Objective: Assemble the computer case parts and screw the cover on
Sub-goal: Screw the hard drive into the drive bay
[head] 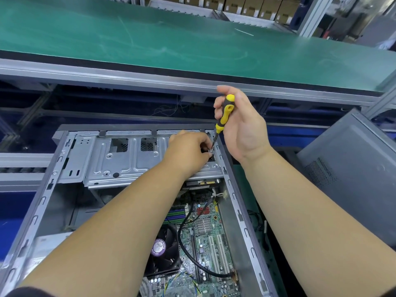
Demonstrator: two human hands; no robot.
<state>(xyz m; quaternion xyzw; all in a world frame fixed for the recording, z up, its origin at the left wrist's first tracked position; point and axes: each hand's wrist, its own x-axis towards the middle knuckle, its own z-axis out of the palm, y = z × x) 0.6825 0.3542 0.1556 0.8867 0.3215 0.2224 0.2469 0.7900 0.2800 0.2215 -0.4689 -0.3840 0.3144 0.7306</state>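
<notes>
- The open computer case [235, 211] lies on its side in the lower middle of the view, its inside facing up, just in front of the raised green counter [150, 39].
- A silver drive cage [120, 161] spans the far end of the case; nearer the viewer sit the motherboard [205, 228], a black fan [165, 251] and a black cable [182, 232].
- The right hand [240, 127] curls its fingers round the yellow-and-black screwdriver [224, 116], held nearly upright, tip down on a screw [211, 149] at the cage's right far corner.
- The left hand [188, 153] rests on the cage, fingertips bunched right beside the screwdriver tip; whether they pinch anything cannot be told.
- A grey cover panel [353, 163] leans tilted to the right of the case, apart from it.
- Cardboard boxes [246, 5] line a shelf beyond the counter.
</notes>
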